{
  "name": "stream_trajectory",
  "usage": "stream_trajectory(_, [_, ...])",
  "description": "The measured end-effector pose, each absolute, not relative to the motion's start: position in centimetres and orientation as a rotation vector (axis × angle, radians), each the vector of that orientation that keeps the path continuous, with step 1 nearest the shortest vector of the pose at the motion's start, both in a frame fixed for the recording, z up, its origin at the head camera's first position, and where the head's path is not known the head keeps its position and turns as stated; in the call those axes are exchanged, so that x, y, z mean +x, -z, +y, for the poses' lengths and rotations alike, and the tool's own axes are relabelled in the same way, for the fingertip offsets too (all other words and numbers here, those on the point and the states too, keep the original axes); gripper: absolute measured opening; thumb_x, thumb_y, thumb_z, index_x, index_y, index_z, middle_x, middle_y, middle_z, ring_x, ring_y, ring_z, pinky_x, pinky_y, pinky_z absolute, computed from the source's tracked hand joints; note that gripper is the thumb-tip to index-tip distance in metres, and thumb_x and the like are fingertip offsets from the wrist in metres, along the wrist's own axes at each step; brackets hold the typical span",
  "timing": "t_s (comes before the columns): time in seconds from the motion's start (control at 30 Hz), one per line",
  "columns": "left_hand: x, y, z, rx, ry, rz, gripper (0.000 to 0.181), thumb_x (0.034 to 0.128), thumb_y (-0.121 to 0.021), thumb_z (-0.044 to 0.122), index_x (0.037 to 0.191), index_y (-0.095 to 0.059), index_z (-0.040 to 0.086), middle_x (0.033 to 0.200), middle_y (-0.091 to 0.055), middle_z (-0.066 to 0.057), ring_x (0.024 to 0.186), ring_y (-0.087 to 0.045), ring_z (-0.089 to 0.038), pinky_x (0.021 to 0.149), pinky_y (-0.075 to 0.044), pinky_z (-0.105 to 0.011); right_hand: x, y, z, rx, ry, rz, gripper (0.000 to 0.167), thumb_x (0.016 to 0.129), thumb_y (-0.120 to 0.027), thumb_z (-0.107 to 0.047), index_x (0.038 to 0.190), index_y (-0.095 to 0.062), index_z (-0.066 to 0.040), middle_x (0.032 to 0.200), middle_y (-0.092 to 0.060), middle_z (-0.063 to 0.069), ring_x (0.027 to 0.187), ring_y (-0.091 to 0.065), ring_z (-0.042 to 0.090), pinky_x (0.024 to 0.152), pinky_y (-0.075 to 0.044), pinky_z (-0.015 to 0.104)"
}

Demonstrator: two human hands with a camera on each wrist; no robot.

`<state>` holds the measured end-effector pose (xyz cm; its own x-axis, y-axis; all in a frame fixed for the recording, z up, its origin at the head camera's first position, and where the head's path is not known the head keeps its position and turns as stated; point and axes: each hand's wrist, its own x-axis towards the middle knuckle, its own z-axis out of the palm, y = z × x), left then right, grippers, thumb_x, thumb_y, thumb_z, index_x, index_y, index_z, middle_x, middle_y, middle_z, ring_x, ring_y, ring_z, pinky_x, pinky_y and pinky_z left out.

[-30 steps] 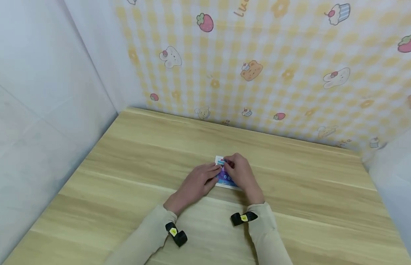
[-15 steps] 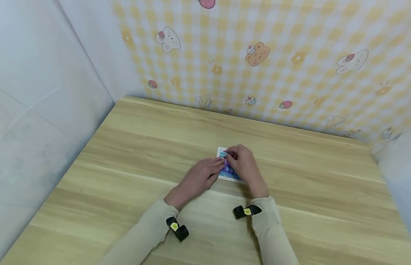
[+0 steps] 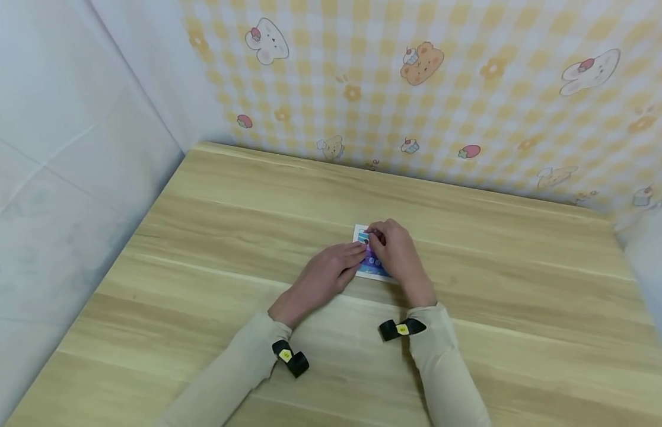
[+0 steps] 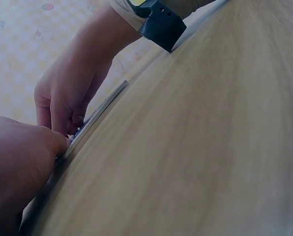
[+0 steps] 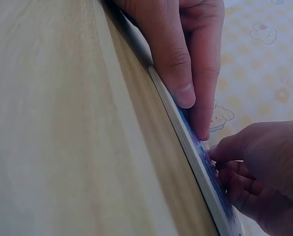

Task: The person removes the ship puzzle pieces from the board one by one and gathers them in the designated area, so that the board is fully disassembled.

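A small flat picture card [image 3: 375, 271] with a white border and a blue and purple print lies on the wooden table. From the side, in the right wrist view, the picture card [image 5: 183, 132] shows layered edges. My left hand [image 3: 331, 270] rests on its left part with fingers nearly straight. In that same view, the left hand [image 5: 168, 54] presses fingertips onto the print. My right hand [image 3: 399, 252] bends over the upper right, thumb and curled fingers touching the printed face. The right hand [image 4: 75, 81] hides whatever lies between its fingertips.
The wooden table [image 3: 245, 219] runs back to a yellow checked wall cloth [image 3: 309, 71] with cartoon prints. A pale wall [image 3: 59, 196] borders the left side. Black wrist cameras sit on both sleeves, the left wrist camera [image 3: 291, 358] and the right wrist camera [image 3: 401, 329].
The head view has tilted down, so the table and hands sit higher in it. Both hands stay at the card in nearly the same pose.
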<state>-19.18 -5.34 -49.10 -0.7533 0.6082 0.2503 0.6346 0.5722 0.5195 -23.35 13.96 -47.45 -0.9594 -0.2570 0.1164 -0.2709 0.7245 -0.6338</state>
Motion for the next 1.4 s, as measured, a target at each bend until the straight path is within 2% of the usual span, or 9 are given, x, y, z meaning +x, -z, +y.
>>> stream_trajectory(0.27, [-19.29,49.02,-5.18,-1.063,0.958,-2.760,0.035,0.1066,-0.059,0.013,0.140,-0.062,0.003,0.147,-0.058,-0.009,0.142,-0.050,-0.022,0.122,-0.035,-0.035,-23.50,47.22,13.72,0.396,-1.111,-2.882,0.015,0.104,-0.061,-0.008,0.103,-0.071,0.003,0.087,-0.057,0.012,0.075,-0.053,0.025,0.065,-0.045,0.033])
stream_trajectory(0.67, [-19.29,49.15,-5.29,-1.061,0.968,-2.777,0.036,0.1070,-0.059,0.014,0.141,-0.061,0.003,0.148,-0.057,-0.008,0.143,-0.049,-0.021,0.122,-0.035,-0.034,-23.42,47.52,13.49,0.362,-1.158,-2.851,0.015,0.104,-0.059,-0.007,0.105,-0.068,0.004,0.098,-0.057,0.017,0.082,-0.054,0.028,0.073,-0.047,0.038])
stream_trajectory(0.87, [-19.31,49.15,-5.36,-1.061,0.973,-2.772,0.036,0.1070,-0.059,0.014,0.141,-0.061,0.003,0.148,-0.057,-0.008,0.143,-0.049,-0.021,0.122,-0.036,-0.034,-23.42,47.60,13.68,0.319,-1.241,-2.846,0.013,0.105,-0.060,-0.009,0.108,-0.067,0.002,0.101,-0.059,0.015,0.079,-0.055,0.025,0.070,-0.046,0.036])
stream_trajectory(1.2, [-19.26,49.14,-5.41,-1.067,0.941,-2.779,0.037,0.1071,-0.059,0.015,0.142,-0.060,0.004,0.150,-0.056,-0.008,0.144,-0.048,-0.021,0.122,-0.036,-0.035,-23.25,47.25,14.04,0.263,-1.383,-2.833,0.017,0.102,-0.065,-0.009,0.112,-0.072,0.002,0.095,-0.059,0.013,0.077,-0.052,0.022,0.067,-0.044,0.031])
stream_trajectory(1.4, [-19.00,48.99,-5.49,-1.046,0.921,-2.776,0.036,0.1062,-0.061,0.015,0.140,-0.063,0.005,0.148,-0.058,-0.007,0.140,-0.052,-0.020,0.118,-0.042,-0.036,-23.21,47.26,14.11,0.273,-1.401,-2.827,0.015,0.101,-0.065,-0.008,0.110,-0.072,0.002,0.092,-0.060,0.012,0.075,-0.052,0.021,0.066,-0.043,0.031])
